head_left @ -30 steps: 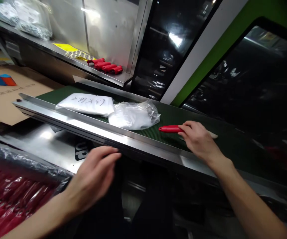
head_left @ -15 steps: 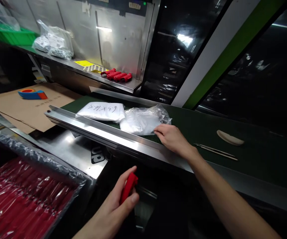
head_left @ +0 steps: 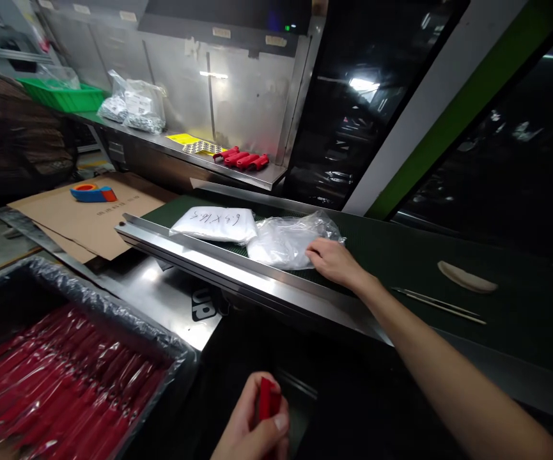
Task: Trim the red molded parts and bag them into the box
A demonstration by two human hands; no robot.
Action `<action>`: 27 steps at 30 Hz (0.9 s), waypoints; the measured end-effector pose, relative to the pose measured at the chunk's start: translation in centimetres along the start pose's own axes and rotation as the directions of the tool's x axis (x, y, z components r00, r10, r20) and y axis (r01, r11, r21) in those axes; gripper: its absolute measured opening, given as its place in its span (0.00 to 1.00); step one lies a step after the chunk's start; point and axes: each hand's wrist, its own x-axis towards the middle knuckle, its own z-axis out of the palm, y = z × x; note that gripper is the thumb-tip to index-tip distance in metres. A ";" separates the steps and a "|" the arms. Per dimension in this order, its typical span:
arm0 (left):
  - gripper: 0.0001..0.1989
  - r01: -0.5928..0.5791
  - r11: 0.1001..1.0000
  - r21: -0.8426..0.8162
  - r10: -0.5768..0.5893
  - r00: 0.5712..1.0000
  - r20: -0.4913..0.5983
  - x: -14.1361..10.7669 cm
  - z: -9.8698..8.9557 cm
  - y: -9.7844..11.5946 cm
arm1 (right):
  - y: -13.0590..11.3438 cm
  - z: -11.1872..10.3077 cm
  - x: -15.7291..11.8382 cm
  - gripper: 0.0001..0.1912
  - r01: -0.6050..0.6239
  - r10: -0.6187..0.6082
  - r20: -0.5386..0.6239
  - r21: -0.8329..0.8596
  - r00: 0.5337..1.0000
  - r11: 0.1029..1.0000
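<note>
My left hand point(head_left: 252, 425) is closed around a red plastic part point(head_left: 267, 397), low in front of the conveyor's metal edge. Over the green belt, my right hand point(head_left: 334, 260) has its fingers pinched at the near right side of a clear plastic bag stack point(head_left: 280, 241). The stack lies flat and crumpled on the belt. Beside it on the left is a white packet point(head_left: 216, 223) with handwritten black figures. To the right of my right hand lie a thin pair of tweezers point(head_left: 439, 304) and a pale curved piece point(head_left: 467, 277).
A lined box point(head_left: 185, 377) of bagged red parts stands at the lower left. Cardboard point(head_left: 146, 203) carries a blue and orange tape dispenser point(head_left: 93, 193). On the back shelf are several red parts point(head_left: 241, 160), bagged hardware point(head_left: 144, 108) and a green bin point(head_left: 65, 97).
The view has shifted, so the scene sits further right and lower. My left hand has dropped lower with the red part. My right hand stays at the bag stack's edge.
</note>
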 end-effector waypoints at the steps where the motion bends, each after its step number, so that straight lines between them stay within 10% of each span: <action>1: 0.21 -0.027 1.000 -0.004 0.027 1.000 -0.005 0.3 0.5 0.8 | -0.2 -0.5 -0.8 0.13 0.001 0.000 -0.029 0.024 1.000 1.000; 9: 0.21 -0.314 0.932 0.182 0.333 0.939 -0.083 4.1 5.1 7.4 | -5.9 -2.4 -8.6 0.11 0.114 -0.083 -0.143 0.226 0.986 0.968; 23: 0.23 -0.260 0.950 0.174 0.293 0.934 -0.203 2.5 4.4 4.1 | -8.4 1.0 -16.8 0.09 0.113 -0.047 -0.234 0.276 0.971 0.954; 27: 0.23 -0.205 0.961 0.188 0.234 0.961 -0.147 2.0 4.5 4.0 | -8.8 1.6 -17.9 0.13 -0.113 0.085 0.075 0.587 0.994 0.802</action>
